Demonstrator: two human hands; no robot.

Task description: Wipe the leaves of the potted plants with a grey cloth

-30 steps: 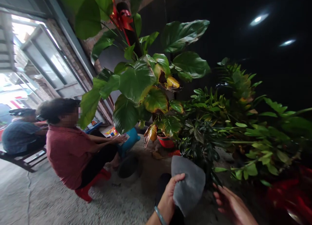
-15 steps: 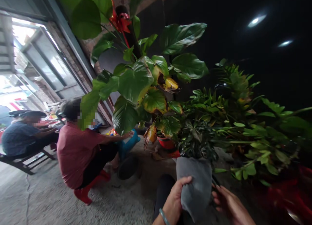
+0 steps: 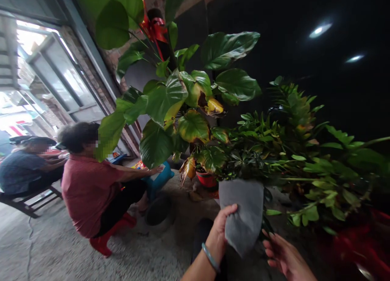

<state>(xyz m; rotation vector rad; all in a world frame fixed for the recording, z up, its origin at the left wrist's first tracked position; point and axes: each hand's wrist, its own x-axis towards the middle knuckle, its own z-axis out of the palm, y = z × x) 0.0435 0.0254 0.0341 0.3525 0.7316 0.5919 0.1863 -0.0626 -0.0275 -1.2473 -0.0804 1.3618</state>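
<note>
My left hand [image 3: 223,226], with a pale bangle on the wrist, grips a grey cloth [image 3: 242,212] at its left side, thumb on top. The cloth hangs upright in front of the low leafy plants [image 3: 258,151] and hides part of them. To the right of the cloth, my right hand [image 3: 282,250] has its fingers closed on a dark leaf [image 3: 267,226], which is partly hidden and dim. What the cloth covers, if anything, I cannot see.
A large-leaved plant [image 3: 164,102] with some yellowed leaves rises ahead, near a red pot [image 3: 207,179]. A person in a red shirt [image 3: 91,187] sits at left by a dark bucket [image 3: 158,212] and a blue item [image 3: 160,179]. Another person [image 3: 27,163] sits farther off.
My left hand has lifted the grey cloth slightly, and it now hides dark leaves that showed above it. My right hand has shifted a little left. The red-shirted person appears farther left.
</note>
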